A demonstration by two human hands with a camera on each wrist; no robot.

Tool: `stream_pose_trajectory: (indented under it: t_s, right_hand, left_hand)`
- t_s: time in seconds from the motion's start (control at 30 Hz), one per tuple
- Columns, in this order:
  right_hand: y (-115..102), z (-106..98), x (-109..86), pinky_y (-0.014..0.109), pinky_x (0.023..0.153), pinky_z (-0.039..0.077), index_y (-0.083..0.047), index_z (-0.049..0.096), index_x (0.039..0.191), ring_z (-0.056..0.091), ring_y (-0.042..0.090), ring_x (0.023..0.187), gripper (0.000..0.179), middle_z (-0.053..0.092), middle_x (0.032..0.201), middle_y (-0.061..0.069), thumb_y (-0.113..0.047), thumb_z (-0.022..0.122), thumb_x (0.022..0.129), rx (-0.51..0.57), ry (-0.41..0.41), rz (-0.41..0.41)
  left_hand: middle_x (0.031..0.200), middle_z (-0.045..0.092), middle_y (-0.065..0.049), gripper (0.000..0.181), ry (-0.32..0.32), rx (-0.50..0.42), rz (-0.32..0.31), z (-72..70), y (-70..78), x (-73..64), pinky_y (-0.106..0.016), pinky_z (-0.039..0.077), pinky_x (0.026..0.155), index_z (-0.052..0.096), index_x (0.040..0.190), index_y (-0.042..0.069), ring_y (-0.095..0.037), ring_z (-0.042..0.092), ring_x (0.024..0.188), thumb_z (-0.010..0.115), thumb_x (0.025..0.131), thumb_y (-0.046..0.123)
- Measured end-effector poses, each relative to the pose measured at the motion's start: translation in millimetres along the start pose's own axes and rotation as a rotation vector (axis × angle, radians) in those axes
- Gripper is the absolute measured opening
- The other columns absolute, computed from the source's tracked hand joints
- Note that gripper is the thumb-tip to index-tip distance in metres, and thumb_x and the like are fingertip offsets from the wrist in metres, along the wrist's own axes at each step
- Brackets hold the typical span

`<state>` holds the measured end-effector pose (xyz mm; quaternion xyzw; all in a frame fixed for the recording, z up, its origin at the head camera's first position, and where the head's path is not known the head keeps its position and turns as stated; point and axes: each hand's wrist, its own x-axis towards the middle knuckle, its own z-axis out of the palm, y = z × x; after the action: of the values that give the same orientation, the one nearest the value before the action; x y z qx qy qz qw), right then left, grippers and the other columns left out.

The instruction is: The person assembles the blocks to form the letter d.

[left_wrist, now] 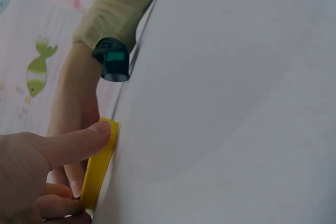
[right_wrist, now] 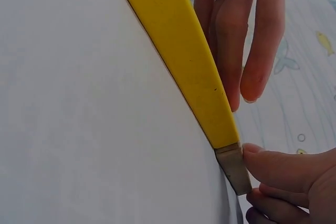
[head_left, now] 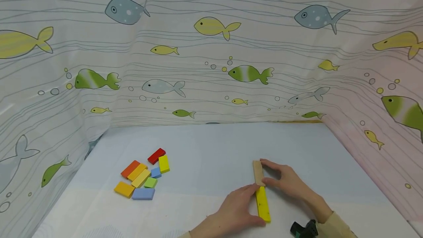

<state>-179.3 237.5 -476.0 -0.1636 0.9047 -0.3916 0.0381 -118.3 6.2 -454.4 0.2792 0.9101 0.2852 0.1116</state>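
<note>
On the table, a long yellow block (head_left: 263, 205) lies end to end with a plain wooden block (head_left: 258, 173), making one line. My left hand (head_left: 232, 208) grips the yellow block lengthwise, its thumb at the near end and its fingertips by the joint. In the left wrist view that thumb lies on the end of the yellow block (left_wrist: 98, 169). From the right, my right hand (head_left: 290, 181) pinches the wooden block, index finger at its far end and thumb near the joint. The right wrist view has the two blocks meeting just above the right thumb (right_wrist: 278, 169).
To the left lies a loose group of blocks: red (head_left: 156, 155), orange (head_left: 130, 169), yellow (head_left: 164, 164), green (head_left: 150, 183) and blue (head_left: 143, 194) among them. A black wrist camera (head_left: 304, 229) sits by the right sleeve. A fish-printed curtain (head_left: 198, 58) stands around the table.
</note>
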Motion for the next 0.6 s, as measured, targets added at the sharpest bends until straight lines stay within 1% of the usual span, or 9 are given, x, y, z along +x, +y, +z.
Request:
stream_pose_trajectory:
  t_s: [0.1,0.33,0.6]
  right_hand:
    - [1.0,0.1,0.6,0.063,0.113,0.033,-0.016,0.053,0.145,0.042,0.036,0.142,0.066,0.051,0.150,0.004,-0.041,0.075,0.088,-0.001,0.000,0.006]
    - [3.5,1.3,1.8,0.062,0.114,0.033,-0.017,0.055,0.144,0.041,0.035,0.143,0.065,0.052,0.150,0.002,-0.041,0.075,0.087,0.011,0.005,0.013]
    - [2.9,0.6,1.6,0.062,0.113,0.033,-0.015,0.055,0.143,0.042,0.036,0.142,0.064,0.052,0.150,0.003,-0.038,0.076,0.087,0.013,0.019,-0.008]
  left_hand:
    - [0.144,0.055,0.007,0.087,-0.004,0.006,-0.005,0.3,1.6,1.6,-0.035,0.051,0.102,0.048,0.146,0.021,-0.012,0.056,0.127,0.084,0.074,0.054]
    - [0.140,0.058,0.005,0.088,0.016,0.045,-0.020,-0.1,3.1,3.1,-0.036,0.054,0.096,0.050,0.143,0.021,-0.014,0.060,0.122,0.086,0.071,0.054]
    - [0.139,0.060,0.004,0.087,0.019,0.029,0.009,1.1,1.1,5.4,-0.034,0.054,0.098,0.051,0.143,0.018,-0.014,0.060,0.123,0.085,0.072,0.055]
